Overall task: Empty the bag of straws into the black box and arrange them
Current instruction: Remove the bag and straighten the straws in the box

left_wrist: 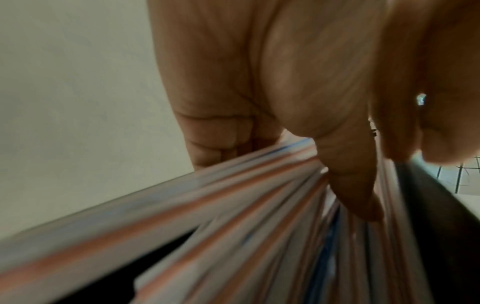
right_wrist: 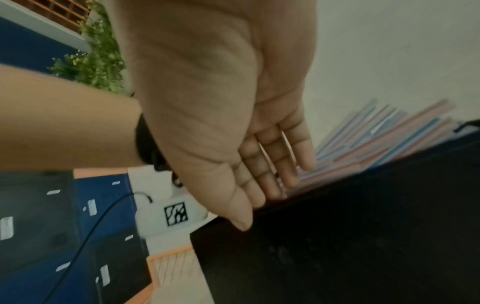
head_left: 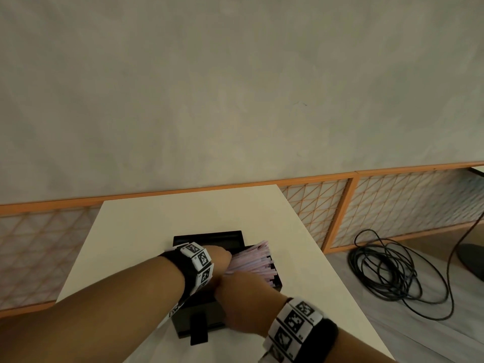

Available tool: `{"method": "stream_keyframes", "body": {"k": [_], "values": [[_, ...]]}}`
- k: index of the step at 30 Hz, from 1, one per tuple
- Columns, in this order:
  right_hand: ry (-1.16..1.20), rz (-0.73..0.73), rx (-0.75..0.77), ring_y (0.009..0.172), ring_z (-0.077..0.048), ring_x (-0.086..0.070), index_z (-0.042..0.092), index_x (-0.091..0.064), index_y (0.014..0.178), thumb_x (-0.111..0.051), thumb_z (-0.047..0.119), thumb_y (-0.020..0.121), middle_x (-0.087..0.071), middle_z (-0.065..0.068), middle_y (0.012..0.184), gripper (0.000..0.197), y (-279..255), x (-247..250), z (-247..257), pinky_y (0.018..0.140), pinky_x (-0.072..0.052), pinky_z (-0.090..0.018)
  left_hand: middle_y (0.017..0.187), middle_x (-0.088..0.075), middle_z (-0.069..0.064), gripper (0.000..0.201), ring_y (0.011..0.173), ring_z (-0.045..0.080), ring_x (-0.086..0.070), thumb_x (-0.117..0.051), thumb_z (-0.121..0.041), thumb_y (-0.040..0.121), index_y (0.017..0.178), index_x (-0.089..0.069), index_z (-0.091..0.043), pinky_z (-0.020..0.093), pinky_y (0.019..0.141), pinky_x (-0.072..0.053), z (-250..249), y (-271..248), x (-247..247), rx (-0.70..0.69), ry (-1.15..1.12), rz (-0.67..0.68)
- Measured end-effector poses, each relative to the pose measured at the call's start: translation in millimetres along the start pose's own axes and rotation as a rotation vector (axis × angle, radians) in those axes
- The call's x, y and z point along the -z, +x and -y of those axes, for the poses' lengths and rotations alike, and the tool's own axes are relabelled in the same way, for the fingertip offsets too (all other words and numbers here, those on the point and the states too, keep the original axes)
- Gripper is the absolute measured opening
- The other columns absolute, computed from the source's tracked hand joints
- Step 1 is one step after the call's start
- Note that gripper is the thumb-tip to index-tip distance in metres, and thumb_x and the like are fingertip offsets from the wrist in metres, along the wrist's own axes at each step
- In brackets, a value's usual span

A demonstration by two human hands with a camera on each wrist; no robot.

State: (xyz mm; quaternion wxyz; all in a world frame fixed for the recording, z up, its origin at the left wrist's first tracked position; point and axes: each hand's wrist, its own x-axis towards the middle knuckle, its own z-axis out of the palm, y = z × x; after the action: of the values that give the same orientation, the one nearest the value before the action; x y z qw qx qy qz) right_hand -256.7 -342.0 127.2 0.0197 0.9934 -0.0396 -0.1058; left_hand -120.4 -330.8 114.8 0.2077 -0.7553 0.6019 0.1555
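squaring the straws (head_left: 251,260) in the black box (head_left: 209,238)

our left hand (head_left: 218,258) clamps the bundle; our flat right hand (head_left: 235,292) should tap loose ends level beside it.

Coiled black cable (head_left: 392,271) on floor right of white table (head_left: 157,218); orange-framed lattice panels (head_left: 392,200) along wall

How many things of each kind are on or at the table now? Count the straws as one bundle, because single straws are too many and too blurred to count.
Black box: 1
Bundle of straws, striped pink and blue: 1
Hands: 2, the left hand and the right hand
Wrist bands with markers: 2
Table: 1
Total: 7
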Motion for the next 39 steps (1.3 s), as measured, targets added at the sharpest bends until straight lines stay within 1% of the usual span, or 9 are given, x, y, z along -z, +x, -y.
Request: {"method": "stream_keyframes", "body": {"k": [5,10,14,20,22,25,29,33,39], "values": [[0.035,-0.035,-0.035,0.092,-0.036,-0.063,0.003,-0.063,0.111,-0.053,0.009,0.087,-0.066,-0.016,0.105,0.026,-2,-3,9,0.070,-0.045,-0.037,0.125,-0.062,0.014,0.037,0.114,0.030,-0.060,-0.064,-0.014,0.088,0.122,-0.056,-0.004,0.038,0.100,-0.048,8,21,-9,0.005,0.014,0.104],[-0.016,0.040,-0.095,0.098,-0.037,-0.061,0.001,-0.062,0.107,-0.052,0.009,0.088,-0.065,-0.018,0.108,0.023,-3,0,8,0.080,-0.048,-0.042,0.107,-0.065,0.010,0.027,0.103,0.028,-0.064,-0.059,-0.019,0.086,0.111,-0.062,-0.009,0.028,0.078,-0.044,7,10,3,0.038,-0.100,-0.014],[-0.084,0.094,-0.140,0.101,-0.036,-0.059,0.002,-0.060,0.113,-0.058,0.014,0.085,-0.062,-0.018,0.112,0.030,1,-3,6,0.085,-0.046,-0.042,0.080,-0.055,0.009,0.010,0.075,0.025,-0.053,-0.058,-0.021,0.083,0.081,-0.056,-0.011,0.030,0.069,-0.041,8,9,11,0.046,-0.191,-0.024],[-0.146,0.170,-0.190,0.123,-0.037,-0.043,0.006,-0.040,0.138,-0.064,0.031,0.077,-0.047,-0.020,0.134,0.070,25,-20,-5,0.107,-0.029,-0.051,0.085,-0.055,0.005,0.017,0.077,0.022,-0.054,-0.065,-0.018,0.075,0.088,-0.055,-0.015,0.030,0.068,-0.043,16,1,20,0.022,-0.363,-0.078],[-0.108,0.176,-0.240,0.126,-0.037,-0.040,0.005,-0.039,0.139,-0.065,0.030,0.076,-0.044,-0.020,0.137,0.072,31,-29,-8,0.110,-0.027,-0.051,0.085,-0.056,0.006,0.017,0.077,0.022,-0.054,-0.065,-0.017,0.075,0.088,-0.054,-0.014,0.030,0.068,-0.043,16,-1,22,0.026,-0.382,-0.076],[0.048,0.096,-0.298,0.126,-0.037,-0.041,0.001,-0.044,0.132,-0.061,0.021,0.083,-0.044,-0.021,0.136,0.056,32,-34,-11,0.106,-0.034,-0.046,0.084,-0.056,0.007,0.017,0.076,0.023,-0.054,-0.065,-0.018,0.074,0.087,-0.054,-0.014,0.030,0.067,-0.042,17,-5,23,0.034,-0.420,-0.072],[0.111,0.096,-0.216,0.113,-0.037,-0.049,0.000,-0.053,0.121,-0.065,0.024,0.078,-0.050,-0.020,0.124,0.051,28,-27,-12,0.091,-0.046,-0.044,0.080,-0.054,0.007,0.020,0.074,0.024,-0.053,-0.066,-0.019,0.074,0.090,-0.057,-0.010,0.031,0.066,-0.042,22,-10,26,0.038,-0.476,-0.074],[0.007,0.018,-0.137,0.101,-0.034,-0.057,0.006,-0.062,0.108,-0.063,0.027,0.077,-0.060,-0.016,0.111,0.037,18,-12,-11,0.084,-0.049,-0.041,0.074,-0.051,0.006,0.017,0.071,0.024,-0.051,-0.066,-0.019,0.075,0.086,-0.056,-0.011,0.029,0.064,-0.040,27,-12,31,0.030,-0.497,-0.080],[-0.147,0.057,-0.179,0.119,-0.033,-0.043,0.009,-0.042,0.136,-0.063,0.040,0.070,-0.046,-0.015,0.132,0.076,31,-15,-20,0.103,-0.035,-0.051,0.076,-0.054,0.007,0.015,0.070,0.024,-0.051,-0.067,-0.017,0.073,0.083,-0.058,-0.012,0.028,0.062,-0.040,31,-14,38,0.062,-0.500,-0.117]]}}
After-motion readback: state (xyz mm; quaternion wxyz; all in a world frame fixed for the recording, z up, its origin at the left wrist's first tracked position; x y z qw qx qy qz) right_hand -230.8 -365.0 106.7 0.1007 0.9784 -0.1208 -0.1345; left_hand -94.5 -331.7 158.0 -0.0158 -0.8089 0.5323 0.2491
